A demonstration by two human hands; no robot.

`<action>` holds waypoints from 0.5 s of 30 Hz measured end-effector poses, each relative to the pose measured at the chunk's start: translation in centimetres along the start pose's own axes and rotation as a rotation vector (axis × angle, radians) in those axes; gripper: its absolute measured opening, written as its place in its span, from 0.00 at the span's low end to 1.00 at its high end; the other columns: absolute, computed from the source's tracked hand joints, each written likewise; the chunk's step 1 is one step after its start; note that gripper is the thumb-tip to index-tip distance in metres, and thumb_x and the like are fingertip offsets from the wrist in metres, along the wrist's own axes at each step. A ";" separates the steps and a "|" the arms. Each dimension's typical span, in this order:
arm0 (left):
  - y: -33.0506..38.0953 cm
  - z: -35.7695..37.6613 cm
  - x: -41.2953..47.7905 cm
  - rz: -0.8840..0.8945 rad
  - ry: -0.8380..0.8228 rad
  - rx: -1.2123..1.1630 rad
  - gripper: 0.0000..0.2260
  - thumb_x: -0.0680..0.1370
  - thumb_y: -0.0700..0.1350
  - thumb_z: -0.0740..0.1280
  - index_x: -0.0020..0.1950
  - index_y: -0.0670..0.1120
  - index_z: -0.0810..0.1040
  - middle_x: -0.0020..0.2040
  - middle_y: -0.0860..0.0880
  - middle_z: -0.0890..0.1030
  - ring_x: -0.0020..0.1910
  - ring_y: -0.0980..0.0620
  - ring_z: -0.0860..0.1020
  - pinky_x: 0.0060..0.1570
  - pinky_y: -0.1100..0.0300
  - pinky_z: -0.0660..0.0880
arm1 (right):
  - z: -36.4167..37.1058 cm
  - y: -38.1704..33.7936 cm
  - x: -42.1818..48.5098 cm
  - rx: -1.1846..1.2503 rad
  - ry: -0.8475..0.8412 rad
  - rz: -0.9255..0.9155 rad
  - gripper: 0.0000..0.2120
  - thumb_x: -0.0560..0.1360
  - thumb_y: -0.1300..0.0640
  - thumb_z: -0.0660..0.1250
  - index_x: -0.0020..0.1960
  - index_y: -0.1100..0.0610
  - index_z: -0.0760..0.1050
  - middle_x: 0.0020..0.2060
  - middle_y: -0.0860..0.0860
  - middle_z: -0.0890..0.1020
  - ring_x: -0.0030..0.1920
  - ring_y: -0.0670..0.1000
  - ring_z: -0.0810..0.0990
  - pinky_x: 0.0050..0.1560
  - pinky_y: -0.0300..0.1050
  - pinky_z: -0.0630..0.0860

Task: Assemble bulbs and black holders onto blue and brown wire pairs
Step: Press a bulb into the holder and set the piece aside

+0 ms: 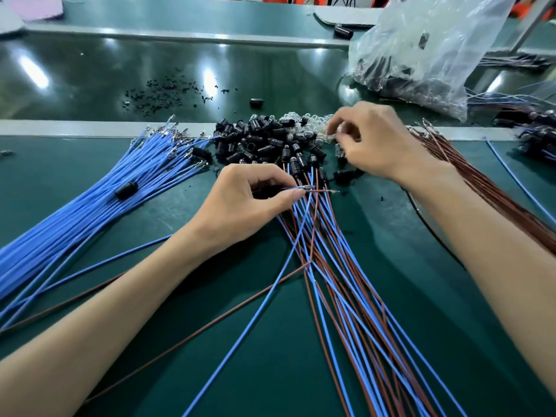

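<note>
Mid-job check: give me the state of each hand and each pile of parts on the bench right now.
left hand: pinching a blue and brown wire pair, terminals exposed.
right hand: fingers in the clear bulbs, picking.
black holders: loose heap.
blue wires: bundled, unassembled.
brown wires: bundled, unassembled.
plastic bag: open, part-filled.

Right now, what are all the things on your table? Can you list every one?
Loose wires: many, blue, left.
Loose wires: many, brown, right.
Holders: a heap, black, middle back.
Bulbs: a heap, clear, beside the holders.
Finished wire pairs: many, blue and brown, centre.
Plastic bag: one, clear, back right.
Table: one, green.
Left hand: pinching wire ends.
Right hand: picking at the bulbs.
</note>
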State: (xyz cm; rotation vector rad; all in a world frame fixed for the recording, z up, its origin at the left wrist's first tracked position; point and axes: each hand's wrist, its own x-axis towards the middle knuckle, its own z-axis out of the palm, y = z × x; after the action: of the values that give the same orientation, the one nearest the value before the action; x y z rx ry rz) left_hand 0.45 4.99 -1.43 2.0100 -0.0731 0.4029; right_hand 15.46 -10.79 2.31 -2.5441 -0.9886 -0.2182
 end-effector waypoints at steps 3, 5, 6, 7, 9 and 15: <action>0.0 0.0 0.0 0.006 -0.002 -0.004 0.02 0.73 0.40 0.73 0.40 0.45 0.82 0.34 0.49 0.81 0.33 0.59 0.75 0.37 0.67 0.71 | -1.0 -0.6 -3.9 0.496 0.066 0.074 0.13 0.77 0.64 0.63 0.47 0.49 0.82 0.39 0.50 0.83 0.35 0.49 0.79 0.42 0.37 0.76; 0.0 0.0 0.1 0.010 -0.004 -0.004 0.03 0.73 0.40 0.73 0.40 0.46 0.82 0.33 0.51 0.81 0.33 0.60 0.74 0.36 0.69 0.70 | -0.7 -1.1 -6.4 0.797 0.018 0.149 0.16 0.77 0.67 0.62 0.44 0.49 0.82 0.36 0.46 0.84 0.37 0.46 0.81 0.44 0.38 0.79; 0.0 0.0 0.1 0.009 -0.002 -0.006 0.03 0.73 0.41 0.73 0.40 0.46 0.82 0.33 0.51 0.80 0.33 0.60 0.74 0.36 0.68 0.69 | -0.2 -1.2 -7.5 0.884 -0.005 0.182 0.17 0.77 0.68 0.62 0.44 0.50 0.83 0.36 0.46 0.84 0.39 0.45 0.82 0.44 0.37 0.78; 0.0 0.0 0.1 0.008 0.000 -0.009 0.03 0.73 0.41 0.73 0.40 0.46 0.82 0.33 0.49 0.80 0.33 0.60 0.74 0.36 0.67 0.69 | 0.4 -1.2 -8.2 0.945 -0.020 0.212 0.17 0.77 0.70 0.62 0.43 0.52 0.83 0.37 0.48 0.85 0.40 0.46 0.82 0.44 0.36 0.78; 0.1 0.0 0.1 0.006 -0.002 -0.001 0.03 0.74 0.42 0.72 0.40 0.45 0.82 0.33 0.46 0.81 0.33 0.58 0.74 0.36 0.63 0.70 | 1.3 -1.2 -9.0 1.013 -0.017 0.245 0.16 0.75 0.71 0.64 0.42 0.53 0.83 0.38 0.50 0.85 0.42 0.48 0.84 0.46 0.35 0.77; 0.2 0.1 0.0 -0.006 -0.010 -0.003 0.05 0.74 0.45 0.71 0.40 0.46 0.82 0.34 0.40 0.79 0.33 0.55 0.72 0.34 0.60 0.67 | 1.7 -1.1 -9.5 1.075 0.052 0.103 0.09 0.71 0.69 0.70 0.44 0.57 0.83 0.47 0.51 0.83 0.48 0.47 0.82 0.52 0.37 0.77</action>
State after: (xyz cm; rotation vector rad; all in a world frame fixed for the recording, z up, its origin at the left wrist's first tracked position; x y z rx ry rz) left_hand 0.47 4.84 -1.29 2.0090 -0.0743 0.3884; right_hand 7.77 -15.16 -1.61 -1.5752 -0.6671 0.2305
